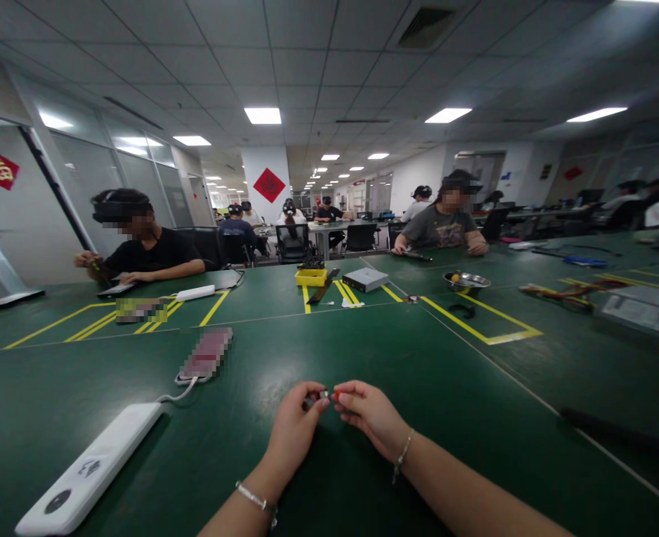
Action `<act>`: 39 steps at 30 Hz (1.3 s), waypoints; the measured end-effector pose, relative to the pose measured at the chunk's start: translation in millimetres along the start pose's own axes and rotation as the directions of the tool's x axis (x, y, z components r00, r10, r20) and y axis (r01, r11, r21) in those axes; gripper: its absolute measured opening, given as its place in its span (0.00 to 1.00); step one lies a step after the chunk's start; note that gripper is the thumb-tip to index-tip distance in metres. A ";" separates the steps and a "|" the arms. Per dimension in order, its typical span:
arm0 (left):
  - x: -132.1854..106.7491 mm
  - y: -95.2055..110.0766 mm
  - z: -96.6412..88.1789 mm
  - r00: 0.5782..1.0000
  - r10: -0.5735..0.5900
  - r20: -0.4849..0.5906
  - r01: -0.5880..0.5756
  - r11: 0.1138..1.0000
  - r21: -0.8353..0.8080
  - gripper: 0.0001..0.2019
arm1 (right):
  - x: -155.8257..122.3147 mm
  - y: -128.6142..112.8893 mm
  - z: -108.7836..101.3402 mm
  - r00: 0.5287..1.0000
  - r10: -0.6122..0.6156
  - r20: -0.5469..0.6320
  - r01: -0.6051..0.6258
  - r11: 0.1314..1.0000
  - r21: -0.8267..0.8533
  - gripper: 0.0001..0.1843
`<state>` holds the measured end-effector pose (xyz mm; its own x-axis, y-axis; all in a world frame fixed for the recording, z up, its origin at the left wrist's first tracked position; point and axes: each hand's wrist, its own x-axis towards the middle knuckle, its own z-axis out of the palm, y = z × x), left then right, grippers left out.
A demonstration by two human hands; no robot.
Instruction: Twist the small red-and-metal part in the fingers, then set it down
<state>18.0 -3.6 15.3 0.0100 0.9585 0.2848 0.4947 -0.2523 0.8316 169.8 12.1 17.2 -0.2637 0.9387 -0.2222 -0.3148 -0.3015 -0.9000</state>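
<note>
My left hand and my right hand meet above the green table, fingertips pinched together. Between them sits a tiny object, grey on the left side and orange-red on the right; it is too small to name. Both wrists wear thin bracelets. The hands hover just over the tabletop near its front edge.
A white power bank lies at the left, cabled to a phone. Farther off are a yellow tray, a grey box and a metal bowl. Other people sit at the far side.
</note>
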 end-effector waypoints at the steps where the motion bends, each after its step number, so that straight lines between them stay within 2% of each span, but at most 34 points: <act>1: -1.3 1.2 0.0 0.999 0.037 -0.006 -0.037 0.999 0.039 0.07 | -1.7 0.9 3.1 1.000 -0.002 -0.023 0.002 1.000 0.002 0.14; 5: -5.8 6.4 -0.4 0.982 0.187 -0.013 -0.181 0.965 0.190 0.06 | -7.9 3.7 13.8 0.997 0.015 -0.082 -0.009 0.997 0.075 0.17; 8: -7.6 8.7 -1.5 0.960 0.278 -0.037 -0.257 0.925 0.282 0.05 | -11.3 4.1 18.3 0.996 0.039 -0.078 -0.027 0.988 0.155 0.18; 15: -8.6 9.6 -4.8 0.921 0.377 -0.099 -0.315 0.871 0.378 0.05 | -17.3 2.6 22.2 0.998 0.059 -0.006 -0.056 0.970 0.235 0.16; 25: -8.7 8.6 -4.7 0.916 0.391 -0.094 -0.310 0.836 0.453 0.04 | -20.7 4.0 27.5 0.999 0.051 -0.005 -0.048 0.968 0.247 0.15; 32: -9.5 10.5 -6.1 0.923 0.377 -0.074 -0.309 0.843 0.440 0.03 | -19.5 6.1 26.1 0.999 0.041 -0.014 -0.036 0.973 0.226 0.16; 36: -9.4 13.0 -3.3 0.932 0.363 -0.017 -0.324 0.850 0.416 0.03 | -13.4 9.8 23.6 0.995 0.011 -0.102 0.000 0.995 0.103 0.17; 39: -7.2 9.2 -0.3 0.932 0.363 0.025 -0.340 0.843 0.417 0.10 | -4.3 2.6 16.3 0.989 -0.061 -0.133 0.055 0.997 -0.054 0.15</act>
<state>22.3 -12.9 21.0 0.2105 0.8047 0.5552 0.7758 -0.4830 0.4059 155.2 4.5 21.9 -0.1207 0.9693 -0.2143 -0.2793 -0.2403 -0.9296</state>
